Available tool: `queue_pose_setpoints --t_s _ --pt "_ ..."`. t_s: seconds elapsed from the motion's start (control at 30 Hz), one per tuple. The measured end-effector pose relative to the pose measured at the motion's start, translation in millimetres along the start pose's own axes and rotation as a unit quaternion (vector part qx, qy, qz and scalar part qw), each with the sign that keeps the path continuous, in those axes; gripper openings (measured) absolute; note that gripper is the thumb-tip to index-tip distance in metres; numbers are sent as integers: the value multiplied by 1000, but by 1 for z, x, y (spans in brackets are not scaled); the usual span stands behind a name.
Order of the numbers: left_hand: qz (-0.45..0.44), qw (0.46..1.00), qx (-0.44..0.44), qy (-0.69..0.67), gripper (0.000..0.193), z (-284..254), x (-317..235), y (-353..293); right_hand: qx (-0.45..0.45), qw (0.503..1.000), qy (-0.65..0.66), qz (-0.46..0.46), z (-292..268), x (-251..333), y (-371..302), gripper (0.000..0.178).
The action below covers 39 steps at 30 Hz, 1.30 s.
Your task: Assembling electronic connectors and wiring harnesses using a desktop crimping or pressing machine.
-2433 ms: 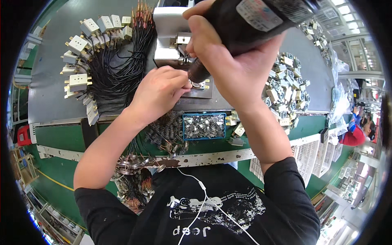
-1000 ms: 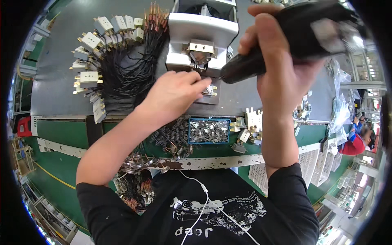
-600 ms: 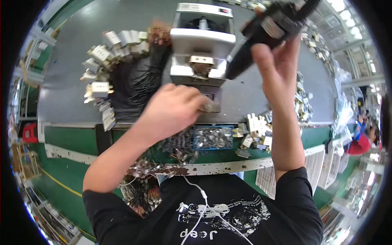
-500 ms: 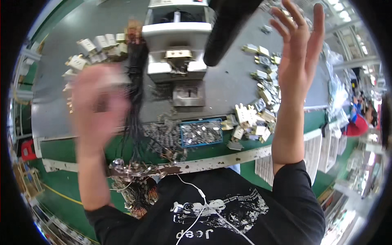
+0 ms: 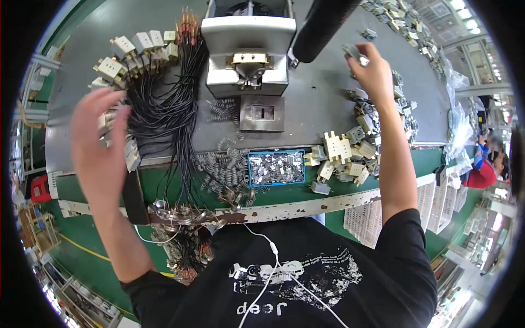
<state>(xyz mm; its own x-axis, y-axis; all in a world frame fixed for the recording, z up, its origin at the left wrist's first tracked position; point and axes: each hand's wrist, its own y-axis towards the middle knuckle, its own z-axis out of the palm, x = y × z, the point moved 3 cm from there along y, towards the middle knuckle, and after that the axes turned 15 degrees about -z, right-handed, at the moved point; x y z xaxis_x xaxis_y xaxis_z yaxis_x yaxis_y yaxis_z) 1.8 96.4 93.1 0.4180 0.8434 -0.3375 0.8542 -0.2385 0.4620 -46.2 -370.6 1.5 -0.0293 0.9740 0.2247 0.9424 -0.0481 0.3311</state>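
My right hand is raised over the right side of the bench, its fingers closed on a small grey part. The exact kind of that part cannot be told. Below it lies a pile of cream block-shaped housings with brass-coloured pins, mixed with grey ones. At the left, my slightly blurred left hand has its thumb and fingers spread, with nothing seen in them. It is close to a row of white housings joined to a bundle of black cables.
In the middle stands a grey press-like machine with a metal block before it. A blue tray of small metal pieces sits beside loose coil springs. A black tube slants in from above.
My right hand has come down from its open, raised pose and now grips a small grey part. My left hand has shifted left, away from the cables, with its fingers apart.
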Motion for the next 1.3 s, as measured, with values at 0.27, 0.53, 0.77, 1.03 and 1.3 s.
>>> queue_pose_setpoints --t_s 0.27,0.53,0.77,1.03,1.3 --pt "132 966 219 25 14 97 -23 -24 -13 929 331 -164 -15 123 -65 45" --pt "163 967 195 31 17 108 -33 -31 8 823 565 -61 5 144 -74 49" --pt "140 966 218 -24 17 96 -24 -21 -25 875 457 -157 7 150 -57 37" --pt "114 938 323 -50 21 98 -22 -32 -15 936 281 -211 19 157 -65 29" --pt "84 937 337 -42 18 89 -21 -28 32 947 218 -233 34 158 -58 23"
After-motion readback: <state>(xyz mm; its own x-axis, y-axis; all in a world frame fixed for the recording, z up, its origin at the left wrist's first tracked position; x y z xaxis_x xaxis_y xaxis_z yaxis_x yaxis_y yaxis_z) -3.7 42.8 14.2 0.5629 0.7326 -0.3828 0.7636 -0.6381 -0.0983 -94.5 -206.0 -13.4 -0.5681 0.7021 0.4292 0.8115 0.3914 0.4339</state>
